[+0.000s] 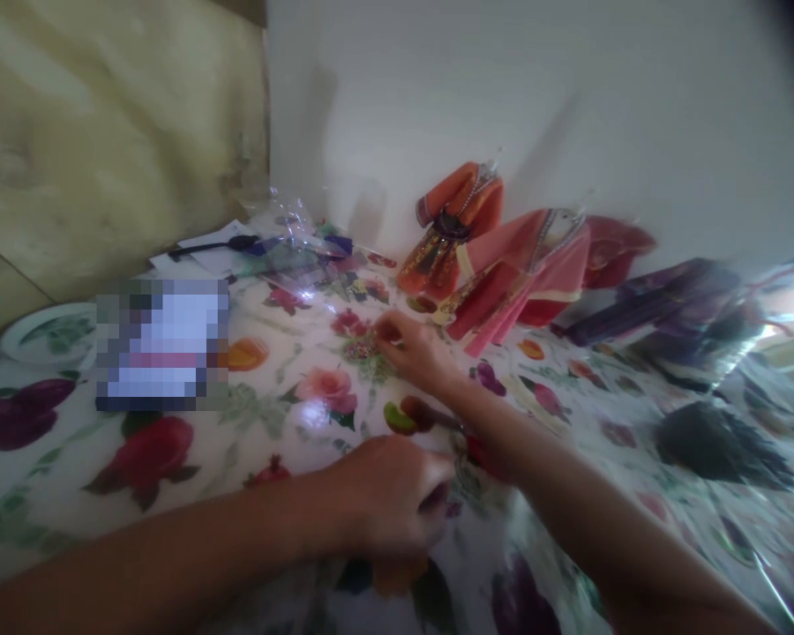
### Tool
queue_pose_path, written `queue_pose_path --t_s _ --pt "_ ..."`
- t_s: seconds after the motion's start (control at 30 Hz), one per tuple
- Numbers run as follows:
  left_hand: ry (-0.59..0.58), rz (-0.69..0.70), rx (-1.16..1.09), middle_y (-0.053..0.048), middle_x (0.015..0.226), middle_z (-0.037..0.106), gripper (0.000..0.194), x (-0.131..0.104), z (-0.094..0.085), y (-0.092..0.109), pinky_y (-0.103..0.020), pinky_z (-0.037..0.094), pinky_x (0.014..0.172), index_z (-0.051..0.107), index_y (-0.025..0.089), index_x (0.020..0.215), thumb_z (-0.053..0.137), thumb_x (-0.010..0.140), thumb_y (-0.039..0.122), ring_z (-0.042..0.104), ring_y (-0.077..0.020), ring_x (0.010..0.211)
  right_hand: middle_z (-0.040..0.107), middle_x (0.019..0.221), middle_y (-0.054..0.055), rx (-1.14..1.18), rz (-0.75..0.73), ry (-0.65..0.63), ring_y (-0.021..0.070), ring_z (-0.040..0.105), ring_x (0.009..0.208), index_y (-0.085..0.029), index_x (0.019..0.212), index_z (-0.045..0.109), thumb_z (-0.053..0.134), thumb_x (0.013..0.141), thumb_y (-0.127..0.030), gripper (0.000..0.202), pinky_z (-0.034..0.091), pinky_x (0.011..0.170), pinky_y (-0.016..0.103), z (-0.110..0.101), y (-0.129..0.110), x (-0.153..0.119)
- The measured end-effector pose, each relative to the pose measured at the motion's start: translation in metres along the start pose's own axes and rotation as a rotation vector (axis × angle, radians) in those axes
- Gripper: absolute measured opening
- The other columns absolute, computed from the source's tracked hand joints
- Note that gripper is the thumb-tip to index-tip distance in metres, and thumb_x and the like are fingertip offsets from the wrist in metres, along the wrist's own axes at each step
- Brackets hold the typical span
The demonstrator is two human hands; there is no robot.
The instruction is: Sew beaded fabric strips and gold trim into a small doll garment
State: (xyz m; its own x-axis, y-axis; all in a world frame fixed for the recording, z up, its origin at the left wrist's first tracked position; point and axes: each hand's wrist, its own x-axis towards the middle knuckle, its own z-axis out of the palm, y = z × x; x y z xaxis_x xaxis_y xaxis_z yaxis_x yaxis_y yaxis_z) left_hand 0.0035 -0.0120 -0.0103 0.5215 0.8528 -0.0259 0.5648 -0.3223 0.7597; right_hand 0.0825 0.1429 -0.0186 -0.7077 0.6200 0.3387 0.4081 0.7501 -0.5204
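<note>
In the head view, the right hand (415, 348) reaches to the far side of the near tabletop, its fingertips drawn in close at a small cluster of beads (365, 349) on the floral tablecloth (238, 432). Thumb and forefinger bend toward each other, but blur hides whether a bead is pinched between them. The left hand (403, 494) rests nearer, low over the cloth, its fingers curled under; whether they grip anything cannot be told.

As far as the scene shows, the beads lie loose beside the right hand, not visibly fixed to anything, so handling them seems unfinished. Farther right, an orange miniature robe (467, 198) and a pink miniature robe (562, 269) look largely made up, judging by their trim and necklace-like chains. How many beads have been used or remain cannot be judged.

The cluster looks tiny-grained and mixed in colour, pinkish and greenish, and blends with the printed flowers around it, so its edges and single pieces are unclear. It sits left of the pink robe and right of a pixelated phone-like device (165, 344), with clear plastic wrapping (291, 225) farther back to the left.
</note>
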Motion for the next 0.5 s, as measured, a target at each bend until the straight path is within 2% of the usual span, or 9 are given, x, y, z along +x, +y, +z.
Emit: queue_pose_path --t_s 0.17,0.33,0.5 --pt "0.014 0.01 -0.002 0.0 0.065 0.058 0.012 -0.0009 0.0001 0.0003 -0.025 0.032 0.051 0.048 0.02 0.068 0.052 0.078 0.025 0.051 -0.0136 0.057 0.065 0.079 0.002 -0.029 -0.02 -0.005 0.014 0.058 0.071 -0.019 0.085 0.057 0.056 0.079 -0.013 0.009 0.045 0.067 0.026 0.0028 0.0002 0.0021" --pt "0.014 0.018 0.025 -0.002 0.066 0.06 0.011 -0.0015 0.0001 -0.0003 -0.026 0.033 0.051 0.049 0.02 0.07 0.052 0.078 0.027 0.054 -0.0151 0.059 0.063 0.082 0.003 -0.056 -0.077 -0.038 0.0146 0.057 0.074 -0.018 0.086 0.057 0.055 0.082 -0.014 0.006 0.045 0.071 0.027 0.0035 0.0028 0.0018" --pt "0.001 -0.005 0.018 -0.003 0.067 0.063 0.01 -0.0004 0.0011 -0.0002 -0.026 0.032 0.052 0.05 0.02 0.07 0.051 0.077 0.027 0.056 -0.0157 0.06 0.064 0.098 0.008 -0.084 -0.164 -0.127 0.018 0.06 0.088 -0.018 0.101 0.06 0.057 0.085 -0.018 0.017 0.047 0.081 0.031 -0.0039 0.0078 0.0017"
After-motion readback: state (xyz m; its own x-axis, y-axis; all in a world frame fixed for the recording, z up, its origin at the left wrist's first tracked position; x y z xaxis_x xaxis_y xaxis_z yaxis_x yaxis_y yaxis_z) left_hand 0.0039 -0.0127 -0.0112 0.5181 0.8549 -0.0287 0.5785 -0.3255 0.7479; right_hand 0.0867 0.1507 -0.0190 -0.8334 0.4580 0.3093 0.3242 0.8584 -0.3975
